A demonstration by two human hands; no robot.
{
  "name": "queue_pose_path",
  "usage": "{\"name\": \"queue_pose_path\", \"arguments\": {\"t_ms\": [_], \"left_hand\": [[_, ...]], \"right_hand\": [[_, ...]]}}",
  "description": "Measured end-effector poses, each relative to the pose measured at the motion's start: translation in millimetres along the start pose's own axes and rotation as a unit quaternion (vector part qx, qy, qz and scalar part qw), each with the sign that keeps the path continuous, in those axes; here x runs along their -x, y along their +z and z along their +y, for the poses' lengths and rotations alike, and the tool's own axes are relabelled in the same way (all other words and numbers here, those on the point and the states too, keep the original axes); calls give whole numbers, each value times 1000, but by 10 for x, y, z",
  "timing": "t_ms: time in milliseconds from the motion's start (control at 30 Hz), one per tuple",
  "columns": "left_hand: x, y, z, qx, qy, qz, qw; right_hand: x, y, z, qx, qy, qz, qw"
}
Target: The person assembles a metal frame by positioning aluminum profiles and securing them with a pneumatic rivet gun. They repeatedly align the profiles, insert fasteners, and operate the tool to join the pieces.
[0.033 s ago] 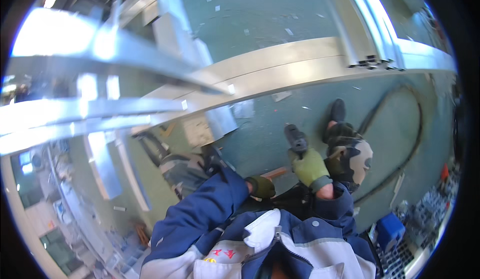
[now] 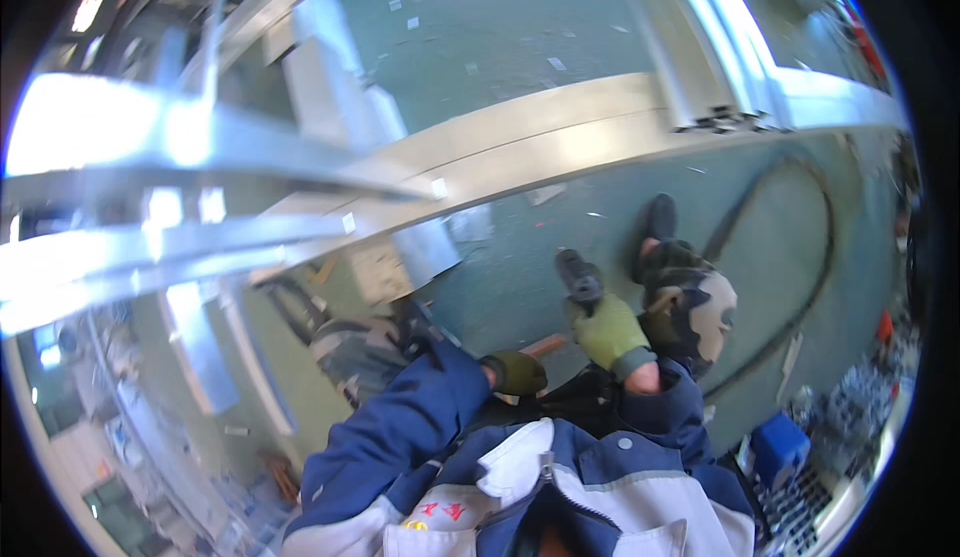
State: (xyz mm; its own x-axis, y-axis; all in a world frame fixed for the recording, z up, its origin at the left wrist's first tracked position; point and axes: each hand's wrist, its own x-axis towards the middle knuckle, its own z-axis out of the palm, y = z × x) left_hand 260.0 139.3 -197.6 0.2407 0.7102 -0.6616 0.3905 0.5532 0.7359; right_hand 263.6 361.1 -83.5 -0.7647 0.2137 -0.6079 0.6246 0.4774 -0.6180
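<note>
My right hand (image 2: 607, 332), in a yellow-green work glove, is wrapped round a dark handheld power tool (image 2: 580, 277). The tool's black end points away from me, over the floor. My left hand (image 2: 515, 372), in a darker green glove, is in front of my body with its fingers curled. Just beyond it shows a reddish-brown bar-like piece (image 2: 543, 345); I cannot tell whether the hand holds it. My legs in camouflage trousers are spread either side of my hands.
A long metal beam (image 2: 540, 137) crosses ahead of me. Shiny metal profiles (image 2: 715, 57) rest on it at the right, and blurred ones (image 2: 200, 227) reach in from the left. A dark hose (image 2: 828, 247) loops over the green floor. A blue container (image 2: 780, 449) stands lower right.
The whole view has shifted slightly, with the beam and floor sliding a little to the left. Both hands keep nearly the same pose, and the power tool stays in my right hand.
</note>
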Motion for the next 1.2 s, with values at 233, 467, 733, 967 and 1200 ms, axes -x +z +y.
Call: {"name": "queue_pose_path", "arguments": {"t_ms": [233,467,733,967,1200], "left_hand": [[721,-1255,838,294,98,176,934],[1006,-2422,1674,333,229,459,791],[661,-3629,2112,214,-1,560,800],[121,-4506,2014,175,-105,577,791],[-210,-5170,1589,350,-93,555,749]], "right_hand": [[-324,-438,125,64,12,-9,998],[-483,-913,371,32,37,-79,996],[-521,-868,608,37,-19,-63,997],[-536,-897,639,39,-13,-51,998],[-476,-851,548,23,-1,-78,997]]}}
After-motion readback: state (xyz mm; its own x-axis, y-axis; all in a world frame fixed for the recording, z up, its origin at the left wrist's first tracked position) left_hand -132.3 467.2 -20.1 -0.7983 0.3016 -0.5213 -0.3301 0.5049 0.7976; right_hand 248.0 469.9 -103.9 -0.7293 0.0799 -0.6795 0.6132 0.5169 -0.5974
